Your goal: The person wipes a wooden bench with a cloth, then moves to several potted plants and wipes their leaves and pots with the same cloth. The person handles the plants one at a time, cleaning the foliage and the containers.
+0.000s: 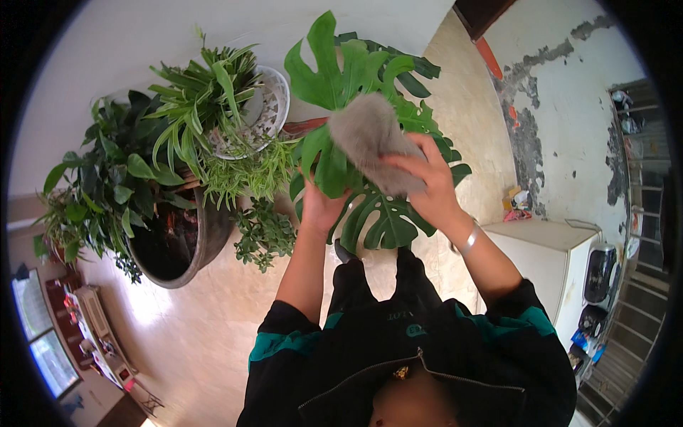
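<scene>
My right hand [431, 184] grips a grey-brown cloth [368, 139], with the fingers spread over its near side. The cloth lies against a large split monstera leaf [339, 69] and covers its middle. From below, my left hand [323, 207] holds the lower part of this leaf, and most of its fingers are hidden behind the green blade. Darker monstera leaves [381, 221] hang beneath both hands. A silver bracelet [469, 238] circles my right wrist.
Left of the monstera are a spider plant [208, 91] by a white patterned dish [275, 101], a large dark pot [200, 251] with leafy plants, and a small bushy plant [264, 232]. A white cabinet [528, 256] stands right, near a peeling wall [565, 117]. My feet are on tiled floor [229, 331].
</scene>
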`<state>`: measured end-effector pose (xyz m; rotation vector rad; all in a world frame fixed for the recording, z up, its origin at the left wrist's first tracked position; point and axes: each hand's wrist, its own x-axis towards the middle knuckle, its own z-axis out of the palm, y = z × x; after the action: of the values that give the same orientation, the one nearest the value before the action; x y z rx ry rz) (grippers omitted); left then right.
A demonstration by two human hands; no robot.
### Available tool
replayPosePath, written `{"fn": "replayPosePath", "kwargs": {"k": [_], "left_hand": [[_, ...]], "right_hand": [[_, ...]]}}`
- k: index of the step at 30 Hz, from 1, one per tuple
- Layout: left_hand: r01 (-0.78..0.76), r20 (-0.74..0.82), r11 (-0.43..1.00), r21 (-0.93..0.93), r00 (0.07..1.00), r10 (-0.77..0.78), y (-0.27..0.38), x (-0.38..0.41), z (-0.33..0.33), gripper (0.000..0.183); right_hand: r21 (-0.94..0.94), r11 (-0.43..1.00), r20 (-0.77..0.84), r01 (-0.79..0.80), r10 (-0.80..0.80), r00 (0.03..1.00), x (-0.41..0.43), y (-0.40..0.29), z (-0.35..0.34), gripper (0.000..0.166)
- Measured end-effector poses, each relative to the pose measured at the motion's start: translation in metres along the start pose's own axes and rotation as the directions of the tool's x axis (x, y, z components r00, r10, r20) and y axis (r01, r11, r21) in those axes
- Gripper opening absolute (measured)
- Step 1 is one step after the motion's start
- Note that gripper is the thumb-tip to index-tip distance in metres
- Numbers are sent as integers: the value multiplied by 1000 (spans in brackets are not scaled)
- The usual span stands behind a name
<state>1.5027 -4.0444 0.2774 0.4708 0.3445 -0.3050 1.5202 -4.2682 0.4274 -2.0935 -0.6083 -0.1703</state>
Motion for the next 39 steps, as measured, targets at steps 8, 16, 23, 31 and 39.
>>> {"fn": "replayPosePath", "kwargs": {"k": [8, 16, 23, 31, 39], "left_hand": [[-307, -277, 857, 413, 854, 440, -21, -44, -32, 46], [-60, -493, 941, 332, 840, 228, -38, -59, -140, 91], [10, -305, 997, -77, 952, -33, -88, -45, -173, 85], [-35, -411, 999, -27, 911, 21, -181, -61, -212, 73], [184, -172, 881, -436, 944, -282, -224, -34, -168, 86]], "right_hand": [[44, 999, 614, 5, -31, 789, -101, 24, 8, 60], [-124, 992, 190, -37, 61, 980, -72, 43, 80, 62], [-77, 994, 610, -81, 111, 785, -181, 81, 178, 51], [-220, 960, 292, 174, -105, 951, -115, 58, 49, 51], [-207, 966, 563, -157, 249, 788, -240, 140, 91, 59]]}}
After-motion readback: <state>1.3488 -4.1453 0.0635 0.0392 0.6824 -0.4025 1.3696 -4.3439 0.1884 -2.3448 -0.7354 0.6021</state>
